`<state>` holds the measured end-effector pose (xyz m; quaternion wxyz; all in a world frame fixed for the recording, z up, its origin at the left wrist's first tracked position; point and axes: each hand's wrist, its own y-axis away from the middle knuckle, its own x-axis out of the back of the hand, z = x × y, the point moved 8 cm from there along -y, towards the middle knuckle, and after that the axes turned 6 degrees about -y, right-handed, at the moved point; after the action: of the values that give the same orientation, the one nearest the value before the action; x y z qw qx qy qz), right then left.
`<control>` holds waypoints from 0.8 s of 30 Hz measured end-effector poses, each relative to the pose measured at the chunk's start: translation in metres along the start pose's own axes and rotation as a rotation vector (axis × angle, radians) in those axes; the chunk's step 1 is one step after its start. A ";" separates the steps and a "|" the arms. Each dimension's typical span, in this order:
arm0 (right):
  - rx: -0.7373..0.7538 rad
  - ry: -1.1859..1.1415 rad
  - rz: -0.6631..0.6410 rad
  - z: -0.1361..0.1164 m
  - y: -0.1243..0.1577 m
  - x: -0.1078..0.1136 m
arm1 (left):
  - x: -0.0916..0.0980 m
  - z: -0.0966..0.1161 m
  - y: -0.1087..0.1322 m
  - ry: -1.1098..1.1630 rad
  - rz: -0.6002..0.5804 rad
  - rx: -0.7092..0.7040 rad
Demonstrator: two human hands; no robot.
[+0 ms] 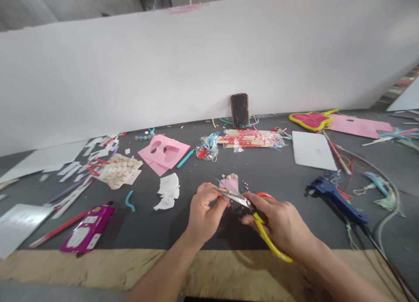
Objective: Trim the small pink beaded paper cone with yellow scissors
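Observation:
My right hand grips a pair of scissors with yellow and orange handles, blades pointing left. My left hand is closed in a pinch at the blade tips, holding something too small to name. Just behind the blades lies a small pink piece with tiny beads scattered on and around it. Both hands hover over the dark mat near its front edge.
A blue glue gun with its cord lies right. Pink paper with heart cut-outs, crumpled white tissue, a bag of sticks, a phone against the white board, a magenta packet, scraps left.

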<state>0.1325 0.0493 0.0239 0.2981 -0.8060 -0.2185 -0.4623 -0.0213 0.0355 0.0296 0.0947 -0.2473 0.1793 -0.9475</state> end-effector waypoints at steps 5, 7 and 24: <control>-0.025 0.009 0.011 0.001 0.001 0.001 | -0.001 -0.002 0.001 0.003 0.031 0.003; -0.026 0.005 0.016 0.003 0.000 0.001 | 0.000 -0.002 0.001 -0.012 0.044 -0.001; -0.014 0.046 -0.004 0.005 -0.004 -0.001 | 0.000 0.005 -0.002 -0.078 0.006 -0.090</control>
<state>0.1325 0.0552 0.0227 0.2966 -0.7968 -0.2099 -0.4828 -0.0188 0.0358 0.0347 0.0929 -0.2873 0.2187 -0.9279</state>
